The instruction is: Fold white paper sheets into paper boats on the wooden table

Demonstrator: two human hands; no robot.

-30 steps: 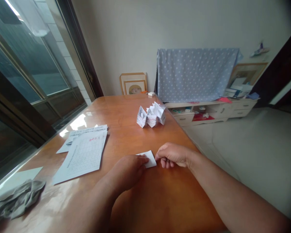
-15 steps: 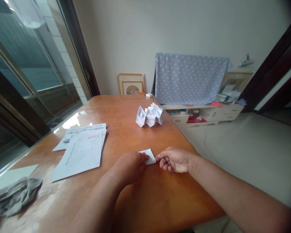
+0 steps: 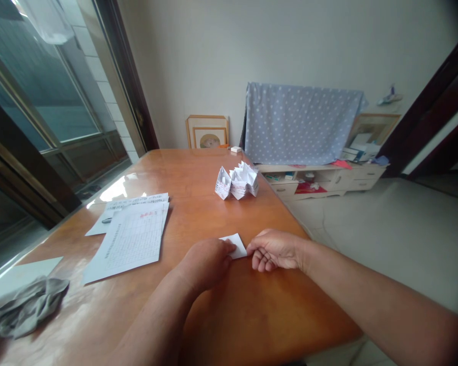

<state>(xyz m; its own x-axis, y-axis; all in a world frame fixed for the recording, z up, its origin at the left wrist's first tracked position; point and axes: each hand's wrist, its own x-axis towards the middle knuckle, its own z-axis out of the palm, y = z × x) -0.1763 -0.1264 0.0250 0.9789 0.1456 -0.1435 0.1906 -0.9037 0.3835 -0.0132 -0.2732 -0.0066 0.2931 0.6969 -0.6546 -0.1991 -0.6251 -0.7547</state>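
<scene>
The left hand (image 3: 209, 259) is holding the white paper (image 3: 239, 247) down on the bench (image 3: 267, 310), apparently to steady it, while the right hand (image 3: 275, 250) is pinching its right corner, thumb and forefinger narrowly closed.

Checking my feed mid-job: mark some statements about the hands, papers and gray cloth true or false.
1. The left hand rests on the small white paper. True.
2. The folded paper pieces stand on the table beyond both hands. True.
3. The right hand grips the folded paper pieces. False: its fingertips are at the small white paper's right corner.
4. The gray cloth lies right of the hands. False: it lies crumpled to their left.
</scene>
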